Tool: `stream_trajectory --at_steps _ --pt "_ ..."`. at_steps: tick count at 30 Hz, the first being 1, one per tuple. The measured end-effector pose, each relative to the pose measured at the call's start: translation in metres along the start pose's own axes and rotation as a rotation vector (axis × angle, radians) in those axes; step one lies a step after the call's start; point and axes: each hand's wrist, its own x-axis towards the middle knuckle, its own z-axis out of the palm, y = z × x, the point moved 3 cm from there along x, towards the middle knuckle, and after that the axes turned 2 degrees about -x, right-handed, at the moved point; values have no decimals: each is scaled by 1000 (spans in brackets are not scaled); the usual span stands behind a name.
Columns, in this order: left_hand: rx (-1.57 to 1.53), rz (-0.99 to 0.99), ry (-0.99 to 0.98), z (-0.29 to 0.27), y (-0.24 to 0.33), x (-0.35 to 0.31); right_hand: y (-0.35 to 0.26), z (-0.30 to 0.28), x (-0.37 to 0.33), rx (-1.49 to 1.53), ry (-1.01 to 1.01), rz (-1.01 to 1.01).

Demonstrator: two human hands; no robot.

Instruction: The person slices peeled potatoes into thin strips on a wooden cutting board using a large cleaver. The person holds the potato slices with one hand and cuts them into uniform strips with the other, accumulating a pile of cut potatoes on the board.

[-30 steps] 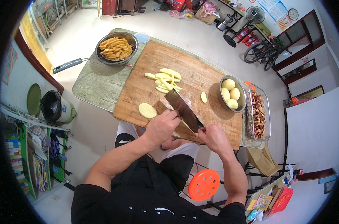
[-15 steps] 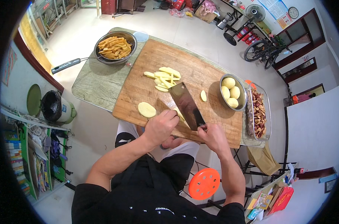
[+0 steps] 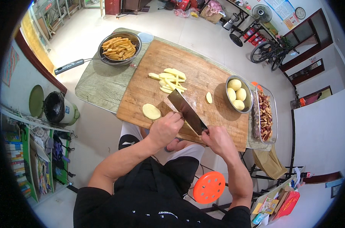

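Observation:
My right hand (image 3: 217,137) grips the handle of a cleaver (image 3: 189,113), whose broad dark blade slants up and left over the wooden cutting board (image 3: 203,76). Close against the blade, my left hand (image 3: 166,126) has its fingers curled down on a potato slice, which they and the blade mostly hide. A flat oval potato slice (image 3: 151,111) lies just left of that hand. Beyond the blade's tip is a loose pile of cut potato sticks (image 3: 168,78). One small potato piece (image 3: 209,97) rests alone to the blade's right.
A metal bowl (image 3: 250,103) of several peeled potatoes stands on the board's right. Past it, a clear glass dish (image 3: 275,125) holds reddish-brown pieces. At the table's far left sits a long-handled pan (image 3: 139,53) with golden fries. An orange stool (image 3: 209,187) is below.
The cleaver blade has tilted further left, its tip shifting left and down toward my left fingers. The potato slice under them is now more hidden. The whole view has shifted slightly.

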Motion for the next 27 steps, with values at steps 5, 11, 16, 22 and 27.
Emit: stream_trajectory --at_steps 5,11,16,22,27 --pt "-30 7 26 -2 2 3 -4 -1 10 -65 -48 49" --pt "-71 8 21 -2 0 2 -4 -3 12 -11 -25 109" --pt "-151 -3 16 -4 4 -1 24 11 14 297 20 112" --pt "-141 66 -16 -3 1 -5 50 35 14 842 49 254" --pt "-297 -84 -6 -11 -3 -3 52 32 13 994 36 291"
